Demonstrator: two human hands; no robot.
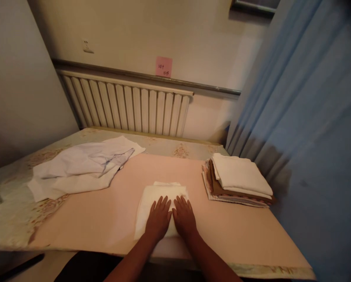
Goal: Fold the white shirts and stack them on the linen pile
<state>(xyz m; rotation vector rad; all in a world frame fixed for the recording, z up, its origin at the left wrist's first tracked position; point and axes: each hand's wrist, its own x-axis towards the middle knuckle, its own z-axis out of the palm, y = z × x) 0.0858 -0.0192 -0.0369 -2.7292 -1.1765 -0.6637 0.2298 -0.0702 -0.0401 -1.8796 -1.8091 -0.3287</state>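
Observation:
A white folded garment (142, 203) lies on the pink cloth in front of me, near the table's front edge. Flat on its left half rests my left hand (159, 219), fingers stretched out and pointing away from me. My right hand (184, 217) lies flat on the right half, its fingers also extended. The two thumbs almost meet at the middle of the garment. Both palms hide part of the fabric beneath them.
To the right stands a stack of folded clothes (242, 176), white on top with brown below. Loose white garments (87, 164) spread over the left side. A pink cloth (222, 235) covers much of the floral tablecloth (181, 150). Behind are a radiator (128, 102) and a blue curtain (319, 156).

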